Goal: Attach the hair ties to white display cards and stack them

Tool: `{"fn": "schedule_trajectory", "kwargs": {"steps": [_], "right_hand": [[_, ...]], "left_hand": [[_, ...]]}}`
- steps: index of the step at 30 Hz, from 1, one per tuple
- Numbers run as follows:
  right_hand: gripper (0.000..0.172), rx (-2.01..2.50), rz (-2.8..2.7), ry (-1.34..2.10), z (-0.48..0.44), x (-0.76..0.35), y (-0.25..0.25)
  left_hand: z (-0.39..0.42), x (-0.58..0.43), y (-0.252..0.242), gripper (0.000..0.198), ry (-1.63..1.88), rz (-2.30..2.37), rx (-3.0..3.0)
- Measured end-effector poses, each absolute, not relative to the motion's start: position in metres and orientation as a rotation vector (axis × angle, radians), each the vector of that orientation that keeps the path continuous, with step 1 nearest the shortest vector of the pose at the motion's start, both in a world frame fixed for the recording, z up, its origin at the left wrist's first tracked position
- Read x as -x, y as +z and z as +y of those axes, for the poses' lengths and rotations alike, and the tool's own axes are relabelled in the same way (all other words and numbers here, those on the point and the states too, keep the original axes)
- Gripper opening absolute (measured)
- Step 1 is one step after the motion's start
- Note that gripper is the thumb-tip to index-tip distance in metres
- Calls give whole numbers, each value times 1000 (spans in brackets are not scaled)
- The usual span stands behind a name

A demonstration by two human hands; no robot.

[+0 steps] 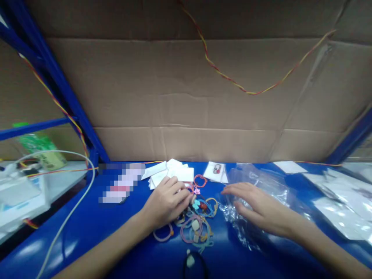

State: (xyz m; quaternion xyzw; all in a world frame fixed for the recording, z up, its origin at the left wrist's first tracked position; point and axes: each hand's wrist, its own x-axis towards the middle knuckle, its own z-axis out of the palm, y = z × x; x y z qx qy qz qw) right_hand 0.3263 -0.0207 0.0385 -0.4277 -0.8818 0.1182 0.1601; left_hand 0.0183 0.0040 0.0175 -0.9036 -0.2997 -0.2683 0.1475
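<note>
My left hand [167, 201] rests on the blue table [95, 228], fingers curled over the left edge of a heap of coloured hair ties [197, 224]; what the fingertips pinch is hidden. My right hand [255, 205] lies flat, fingers stretched out, on a pile of clear plastic bags [261, 182]. White cards [174, 172] lie just behind my left hand. A carded hair tie [216, 170] lies behind the heap.
A black hair tie [193, 263] lies near the front edge. A cardboard wall [186, 97] closes the back, with a red-yellow wire [247, 91] hanging across it. More clear bags [343, 201] lie at the right. A white cable [72, 205] and a green bottle [40, 149] are at the left.
</note>
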Motion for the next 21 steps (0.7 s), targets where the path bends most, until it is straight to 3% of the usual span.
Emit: {"fn": "schedule_trajectory", "kwargs": {"steps": [7,15,21], "right_hand": [[57,1219,-2692,334,-24,-316,45],[62,1254,-2611,270,-24,-322,37],[52,1254,-2608,305,-25,-323,26]], "left_hand": [[-3,-14,14,17,-790,-833,2658],[-15,-11,8,17,-964,-927,2845],[-17,-10,10,16,-1059,-992,2890]]}}
